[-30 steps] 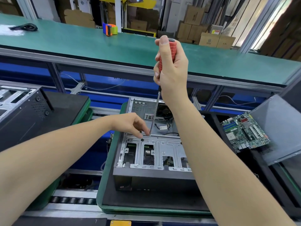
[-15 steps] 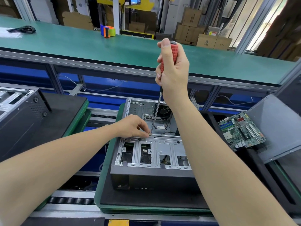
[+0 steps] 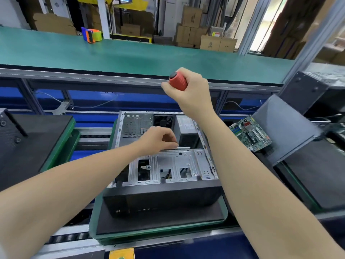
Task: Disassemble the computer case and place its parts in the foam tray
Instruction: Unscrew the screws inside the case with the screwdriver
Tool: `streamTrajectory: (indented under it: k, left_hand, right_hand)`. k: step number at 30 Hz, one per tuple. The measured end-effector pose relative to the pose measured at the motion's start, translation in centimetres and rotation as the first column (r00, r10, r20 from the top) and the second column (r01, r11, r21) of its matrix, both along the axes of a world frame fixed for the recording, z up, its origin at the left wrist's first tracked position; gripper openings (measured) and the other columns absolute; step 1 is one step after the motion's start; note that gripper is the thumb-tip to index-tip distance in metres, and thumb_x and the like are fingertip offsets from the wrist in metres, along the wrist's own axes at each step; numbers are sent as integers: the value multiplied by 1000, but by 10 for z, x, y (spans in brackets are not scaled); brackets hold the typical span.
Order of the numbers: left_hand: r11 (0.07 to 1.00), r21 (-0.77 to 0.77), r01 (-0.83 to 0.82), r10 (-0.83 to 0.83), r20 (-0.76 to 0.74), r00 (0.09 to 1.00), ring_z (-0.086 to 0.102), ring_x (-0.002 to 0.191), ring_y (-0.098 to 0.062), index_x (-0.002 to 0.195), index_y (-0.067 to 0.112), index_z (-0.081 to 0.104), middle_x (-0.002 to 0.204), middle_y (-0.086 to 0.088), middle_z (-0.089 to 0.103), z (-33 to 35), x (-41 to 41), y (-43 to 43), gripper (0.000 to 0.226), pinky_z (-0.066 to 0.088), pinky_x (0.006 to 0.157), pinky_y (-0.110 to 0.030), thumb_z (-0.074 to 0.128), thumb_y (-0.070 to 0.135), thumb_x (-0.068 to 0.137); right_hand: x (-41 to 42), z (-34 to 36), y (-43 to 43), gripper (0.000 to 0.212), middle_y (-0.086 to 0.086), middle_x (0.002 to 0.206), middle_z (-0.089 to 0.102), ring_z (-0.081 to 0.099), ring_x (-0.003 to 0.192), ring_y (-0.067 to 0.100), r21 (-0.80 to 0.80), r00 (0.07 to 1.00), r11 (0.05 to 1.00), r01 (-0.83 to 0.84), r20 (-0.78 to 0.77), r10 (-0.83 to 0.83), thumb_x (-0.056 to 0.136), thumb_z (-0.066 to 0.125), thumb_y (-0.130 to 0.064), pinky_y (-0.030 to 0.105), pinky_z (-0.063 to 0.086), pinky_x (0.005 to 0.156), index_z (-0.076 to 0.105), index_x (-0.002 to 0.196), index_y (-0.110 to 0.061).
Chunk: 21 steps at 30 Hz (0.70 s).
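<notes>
The open computer case (image 3: 164, 195) lies on black foam in a green-rimmed tray (image 3: 158, 219) in front of me. Its silver drive cage (image 3: 168, 165) faces up, and the power supply (image 3: 186, 128) sits at the back. My left hand (image 3: 158, 139) hovers over the cage's rear edge, thumb and fingertips pinched together on what looks like a small screw, too small to see clearly. Well above the case, my right hand (image 3: 188, 94) grips the red screwdriver handle (image 3: 177, 82). Its shaft is hidden behind the hand.
A green motherboard (image 3: 250, 133) leans against a grey panel (image 3: 285, 128) on the right. Another foam tray (image 3: 37, 143) holding a black case part sits to the left. A long green bench (image 3: 130, 57) with a tape dispenser (image 3: 92, 34) runs behind. Rollers lie under the trays.
My right hand lifted the screwdriver off the cage and tilted it sideways. My left hand stayed at the cage's rear edge with its fingers closed together. The view shifted closer.
</notes>
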<state>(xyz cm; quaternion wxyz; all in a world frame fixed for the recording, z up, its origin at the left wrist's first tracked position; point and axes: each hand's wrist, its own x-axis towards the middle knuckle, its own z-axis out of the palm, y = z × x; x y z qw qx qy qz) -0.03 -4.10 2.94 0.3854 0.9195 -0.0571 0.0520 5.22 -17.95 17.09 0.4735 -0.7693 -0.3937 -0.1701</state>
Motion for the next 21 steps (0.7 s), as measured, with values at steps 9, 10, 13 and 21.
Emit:
streamTrajectory:
  k: [9, 10, 13, 21]
  left_hand:
    - [997, -35, 70, -70, 8, 998, 64, 73, -1, 94, 18, 75, 86, 8, 74, 18, 55, -128, 17, 46, 67, -13, 73, 34, 95]
    - [996, -12, 84, -84, 1, 996, 66, 78, -3, 99, 18, 76, 90, 8, 75, 18, 63, -144, 16, 47, 69, -12, 72, 33, 96]
    - [987, 86, 133, -130, -40, 991, 67, 86, -4, 102, 18, 77, 95, 8, 75, 13, 86, -192, 13, 49, 78, -14, 72, 28, 96]
    - [904, 373, 207, -43, -404, 914, 71, 84, -16, 87, 20, 78, 88, 4, 77, -43, 140, -293, 13, 62, 81, -35, 81, 33, 85]
  right_hand:
    - [75, -40, -125, 35, 1, 63, 58, 45, 59, 13, 2, 939, 962, 272, -220, -265, 88, 74, -37, 30, 41, 63, 59, 77, -7]
    - [84, -47, -140, 37, -2, 60, 54, 42, 57, 11, -1, 925, 955, 297, -247, -288, 88, 74, -38, 29, 39, 62, 56, 75, -8]
    - [110, -70, -185, 40, -5, 56, 54, 43, 55, 10, -41, 886, 941, 335, -324, -330, 88, 72, -41, 32, 39, 59, 51, 70, -12]
    - [165, -131, -260, 33, -4, 53, 58, 50, 51, 18, 56, 737, 934, 352, -632, -240, 86, 71, -37, 36, 42, 60, 52, 64, -23]
